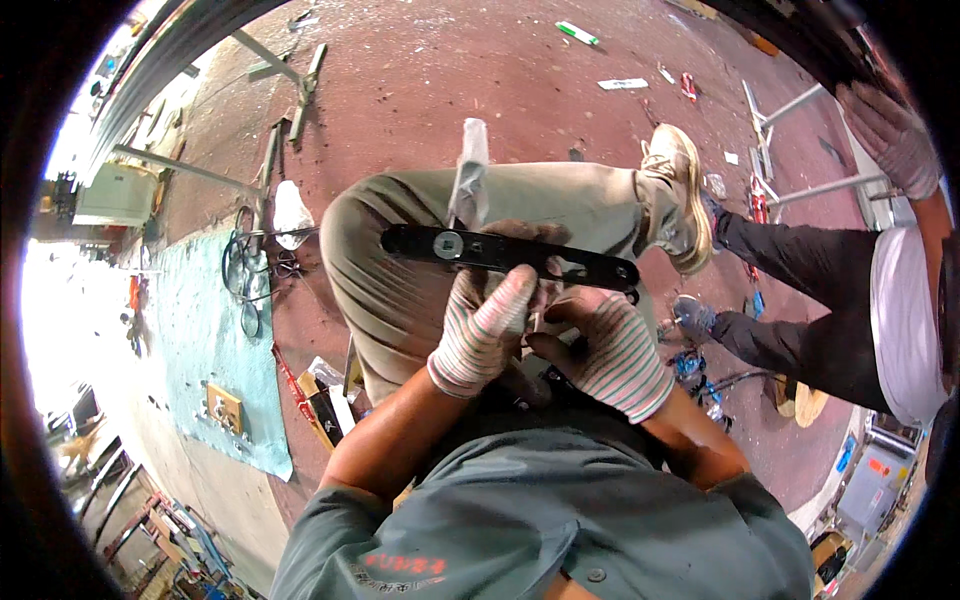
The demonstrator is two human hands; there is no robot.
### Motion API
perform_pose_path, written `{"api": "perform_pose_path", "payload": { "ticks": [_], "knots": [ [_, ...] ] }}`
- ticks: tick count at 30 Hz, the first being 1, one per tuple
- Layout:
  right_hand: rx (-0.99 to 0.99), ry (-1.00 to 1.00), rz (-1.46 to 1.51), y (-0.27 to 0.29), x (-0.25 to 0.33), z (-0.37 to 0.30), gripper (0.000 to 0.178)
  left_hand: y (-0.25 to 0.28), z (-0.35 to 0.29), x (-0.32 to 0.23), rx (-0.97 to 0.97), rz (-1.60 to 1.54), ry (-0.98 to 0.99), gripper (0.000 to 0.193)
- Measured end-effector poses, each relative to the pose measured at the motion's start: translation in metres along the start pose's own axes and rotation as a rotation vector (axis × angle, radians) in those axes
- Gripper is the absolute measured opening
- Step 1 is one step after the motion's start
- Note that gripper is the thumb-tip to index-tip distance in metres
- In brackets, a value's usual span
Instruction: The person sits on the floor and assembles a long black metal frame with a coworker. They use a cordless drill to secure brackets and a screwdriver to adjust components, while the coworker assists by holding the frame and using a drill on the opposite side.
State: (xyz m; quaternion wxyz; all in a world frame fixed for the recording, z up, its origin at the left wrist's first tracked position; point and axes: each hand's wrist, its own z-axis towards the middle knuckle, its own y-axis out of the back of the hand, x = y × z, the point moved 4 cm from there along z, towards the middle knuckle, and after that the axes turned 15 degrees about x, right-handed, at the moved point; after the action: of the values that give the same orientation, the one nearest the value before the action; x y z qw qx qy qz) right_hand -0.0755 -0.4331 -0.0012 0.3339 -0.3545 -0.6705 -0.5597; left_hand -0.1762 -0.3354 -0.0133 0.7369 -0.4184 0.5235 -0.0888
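Observation:
A long flat black metal bar [510, 251] with rounded ends lies across my raised thigh. A round silver disc [448, 245] sits towards its left end, and a cut-out opens towards its right end. My left hand [490, 318], in a striped knit glove, is closed on the bar's middle, thumb along the near edge. Just below the bar's right part is my right hand [605, 345], gloved alike, with fingers curled together; what they pinch, if anything, is too small to name. Beyond the bar, a narrow piece in crumpled greyish plastic [470, 175] points away from me.
At right a co-worker's gloved hand [890, 135] hangs above dark trousers [790, 260]. Metal stand legs [290, 95] rise at left, beside a teal mat [205, 350] with black cables [245, 265]. A grey toolbox [872, 490] sits at lower right.

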Motion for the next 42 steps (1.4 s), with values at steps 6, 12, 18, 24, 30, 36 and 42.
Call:
{"api": "perform_pose_path", "payload": {
  "ticks": [6, 12, 18, 24, 30, 36, 42],
  "knots": [
    [-0.211, 0.138, -0.022, -0.009, 0.006, 0.014, 0.017, 0.011, -0.004, -0.013, -0.055, -0.029, -0.005, 0.049],
    [-0.239, 0.051, 0.425, -0.024, -0.006, 0.008, 0.018, 0.013, -0.008, -0.013, -0.024, -0.124, -0.041, 0.051],
    [-0.227, -0.051, 0.656, -0.028, -0.007, 0.009, 0.020, 0.012, -0.008, -0.015, -0.010, -0.167, -0.083, 0.045],
    [-0.407, -0.053, 0.386, -0.003, -0.003, -0.013, 0.016, 0.022, -0.007, -0.027, -0.064, -0.151, -0.203, 0.039],
    [-0.500, 0.056, 0.112, 0.057, 0.036, -0.036, 0.007, 0.028, -0.012, -0.027, -0.104, -0.009, -0.160, 0.037],
    [-0.430, 0.036, -0.090, 0.082, 0.032, -0.029, 0.008, 0.034, -0.016, -0.018, -0.069, 0.102, -0.138, 0.039],
    [-0.387, 0.021, -0.134, 0.084, 0.027, -0.025, 0.009, 0.030, -0.019, -0.017, -0.091, 0.137, -0.133, 0.034]
  ]
}}
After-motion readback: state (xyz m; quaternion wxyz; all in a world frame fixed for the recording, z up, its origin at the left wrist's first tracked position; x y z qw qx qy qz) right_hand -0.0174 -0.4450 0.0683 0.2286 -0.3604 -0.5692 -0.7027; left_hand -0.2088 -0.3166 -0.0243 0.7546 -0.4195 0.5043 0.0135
